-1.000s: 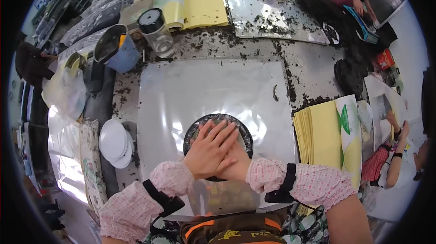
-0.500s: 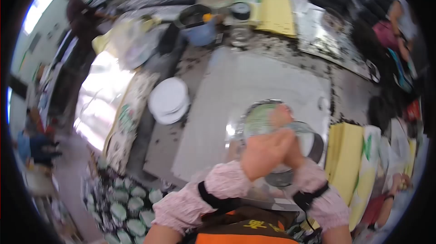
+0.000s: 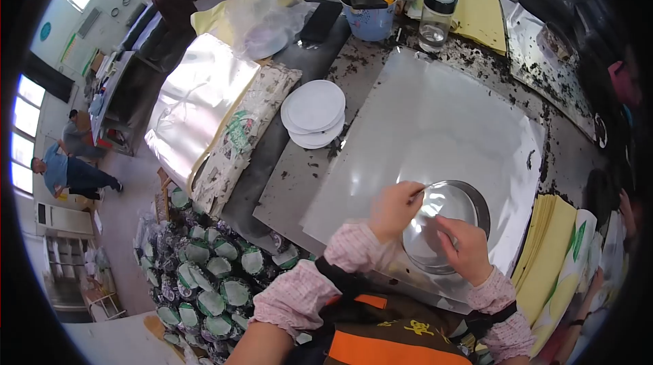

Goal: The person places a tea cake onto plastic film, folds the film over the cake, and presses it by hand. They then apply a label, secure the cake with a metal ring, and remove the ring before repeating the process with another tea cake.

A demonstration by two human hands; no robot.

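A shallow round metal ring (image 3: 481, 214) rests on a shiny metal sheet (image 3: 408, 127) in front of me. Its inside looks clear and glossy, with glare on it. My left hand (image 3: 396, 211) is closed, thumb and fingers pinched together at the ring's upper left rim; what they pinch is too small to make out. Over the ring's lower right side, my right hand (image 3: 469, 248) has its fingers bent and fingertips close together above the inside. Anything thin between those fingertips does not show. A stack of white discs (image 3: 314, 108) lies left of the sheet.
Beyond the sheet stand a blue bucket (image 3: 371, 20) and a clear jar with a black lid (image 3: 437, 22). Dark bits are scattered around. Yellow packs (image 3: 544, 246) lie at right. Round bundles with green-and-white labels (image 3: 211, 273) are piled lower left. A person in blue (image 3: 61, 171) is far left.
My hands, overlapped above the ring before, are now apart on either side of it. The green-and-white disc seen there no longer shows. The view has swung, shifting the bench rightward.
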